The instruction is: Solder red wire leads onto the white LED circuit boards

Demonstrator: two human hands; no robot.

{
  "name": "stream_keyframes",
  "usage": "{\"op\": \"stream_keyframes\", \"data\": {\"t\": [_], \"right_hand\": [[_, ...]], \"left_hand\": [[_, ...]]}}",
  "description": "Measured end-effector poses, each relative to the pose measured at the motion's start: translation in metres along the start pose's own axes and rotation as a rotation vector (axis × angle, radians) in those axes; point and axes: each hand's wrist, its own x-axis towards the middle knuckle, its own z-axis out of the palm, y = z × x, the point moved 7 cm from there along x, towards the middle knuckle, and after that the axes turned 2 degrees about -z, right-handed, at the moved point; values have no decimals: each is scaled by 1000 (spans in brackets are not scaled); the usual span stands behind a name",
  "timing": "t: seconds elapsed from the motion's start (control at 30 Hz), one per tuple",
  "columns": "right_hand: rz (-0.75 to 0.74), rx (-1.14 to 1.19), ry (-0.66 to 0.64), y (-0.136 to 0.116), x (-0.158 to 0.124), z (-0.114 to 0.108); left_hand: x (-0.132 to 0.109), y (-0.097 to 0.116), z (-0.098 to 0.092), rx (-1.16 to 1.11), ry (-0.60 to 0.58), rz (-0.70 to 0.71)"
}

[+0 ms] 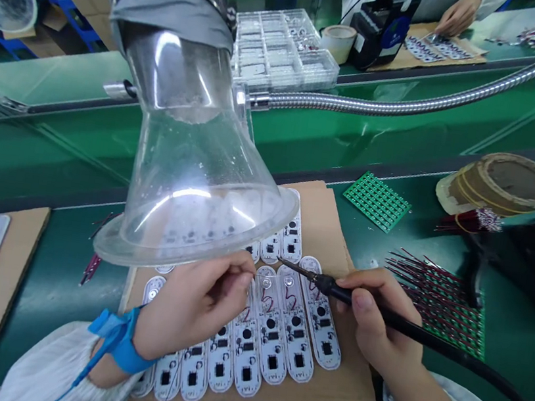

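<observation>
My right hand [383, 316] is wrapped round the black handle of a soldering iron [328, 285]. Its slim tip points left, over the white oval circuit boards [273, 337] laid in rows on a cardboard sheet [345, 387]. My left hand [206, 301], with a blue wrist strap [121, 342], is pinched closed above the boards, left of the tip. A thin strand, seemingly solder wire [264, 275], runs from its fingertips. Small round parts with red wires sit at the upper ends of several boards. My left hand and forearm hide some boards.
A clear fume hood [197, 204] hangs low over the cardboard, on a metal gooseneck [410, 106]. At right are a green board panel [377, 201], red-black wires [434, 290] and a tape roll [503, 184]. Across the partition, a co-worker's hand [458, 16] touches boards near a compartment box [286, 50].
</observation>
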Motion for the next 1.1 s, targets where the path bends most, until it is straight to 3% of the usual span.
{"op": "stream_keyframes", "data": {"t": [0.1,0.17,0.33,0.47,0.8,1.1], "right_hand": [[9,28,107,-5,0,-13],[21,31,156,-6,-3,-21],[41,65,211,3,-10,-30],[62,103,186,7,-11,-26],[125,45,155,13,-15,-25],[101,10,122,16,-16,-23]], "left_hand": [[9,1,2,-146,-67,-22],[16,6,6,-188,-100,43],[25,8,21,74,-18,262],[26,-4,25,222,55,204],[26,-9,33,234,-69,199],[27,-8,35,223,-88,194]]}}
